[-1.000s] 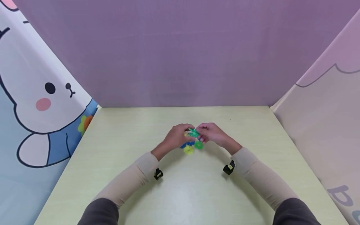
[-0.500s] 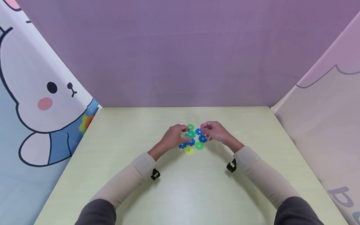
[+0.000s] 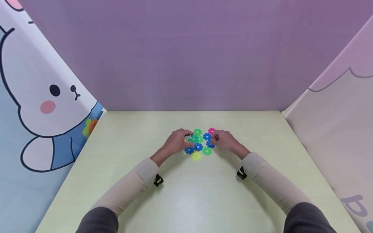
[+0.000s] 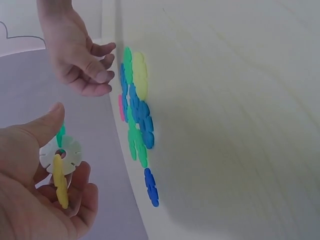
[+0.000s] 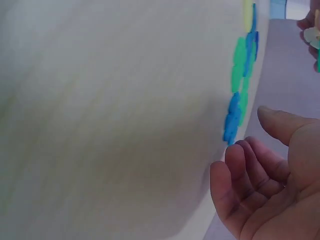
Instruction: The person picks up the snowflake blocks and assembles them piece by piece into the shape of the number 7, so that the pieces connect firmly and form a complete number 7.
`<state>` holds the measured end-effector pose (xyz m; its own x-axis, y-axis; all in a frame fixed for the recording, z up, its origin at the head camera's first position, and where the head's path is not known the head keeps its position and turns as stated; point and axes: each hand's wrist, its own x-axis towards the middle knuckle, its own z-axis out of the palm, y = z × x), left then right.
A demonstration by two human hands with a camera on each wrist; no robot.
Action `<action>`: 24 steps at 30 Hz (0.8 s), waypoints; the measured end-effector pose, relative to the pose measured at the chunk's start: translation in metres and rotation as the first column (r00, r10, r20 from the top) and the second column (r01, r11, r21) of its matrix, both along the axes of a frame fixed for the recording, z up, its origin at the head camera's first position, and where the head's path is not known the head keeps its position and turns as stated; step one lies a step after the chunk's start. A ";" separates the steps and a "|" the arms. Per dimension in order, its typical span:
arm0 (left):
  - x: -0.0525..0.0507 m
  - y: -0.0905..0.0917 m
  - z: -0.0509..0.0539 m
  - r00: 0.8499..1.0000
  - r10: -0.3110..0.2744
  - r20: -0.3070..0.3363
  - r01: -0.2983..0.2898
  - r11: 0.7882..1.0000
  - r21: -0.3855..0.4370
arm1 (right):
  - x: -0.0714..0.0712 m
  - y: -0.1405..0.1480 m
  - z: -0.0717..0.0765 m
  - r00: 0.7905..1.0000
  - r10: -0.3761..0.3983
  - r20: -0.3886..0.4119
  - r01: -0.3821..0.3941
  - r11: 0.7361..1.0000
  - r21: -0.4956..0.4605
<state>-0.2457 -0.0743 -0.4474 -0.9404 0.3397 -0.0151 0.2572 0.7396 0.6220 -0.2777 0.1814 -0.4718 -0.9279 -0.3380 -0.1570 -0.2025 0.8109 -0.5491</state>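
Observation:
In the left wrist view, my left hand [image 4: 45,170] holds a small joined cluster of slotted plastic snowflake discs between thumb and fingers: a white disc [image 4: 73,150], a yellow disc [image 4: 60,185] and a green disc [image 4: 60,136]. Loosely bent and holding nothing, my right hand [image 3: 227,141] hovers by the loose discs on the table. Nearest to it are a pink disc [image 3: 211,130] and a blue disc [image 3: 207,136]; its fingers partly cover another blue one. Between the hands lie more blue discs [image 3: 198,147], green discs [image 3: 207,151] and a yellow-green disc [image 3: 196,156].
The pale wooden table [image 3: 186,191] reaches back to a purple fabric wall [image 3: 186,58]. Printed panels stand at both sides, the left one with a white cartoon animal [image 3: 43,97]. Each wrist wears a small black camera [image 3: 241,173].
The hands, close together at the green piece before, have moved apart. My left hand has shifted left with the joined discs. The pink disc, mostly covered by my right fingers earlier, now shows on the table.

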 end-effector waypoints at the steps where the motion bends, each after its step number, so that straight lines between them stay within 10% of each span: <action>1: 0.000 -0.001 -0.001 1.000 0.001 0.001 -0.001 1.000 -0.001 | 0.000 0.001 -0.002 1.000 0.003 -0.004 -0.003 1.000 0.012; 24: 0.000 -0.007 -0.006 1.000 0.001 0.002 -0.001 1.000 0.008 | 0.001 0.005 -0.009 0.999 0.000 -0.034 0.000 1.000 0.005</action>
<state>-0.2456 -0.0815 -0.4532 -0.9408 0.3386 -0.0143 0.2548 0.7346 0.6288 -0.2771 0.1864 -0.4809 -0.9329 -0.3371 -0.1270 -0.2209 0.8137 -0.5376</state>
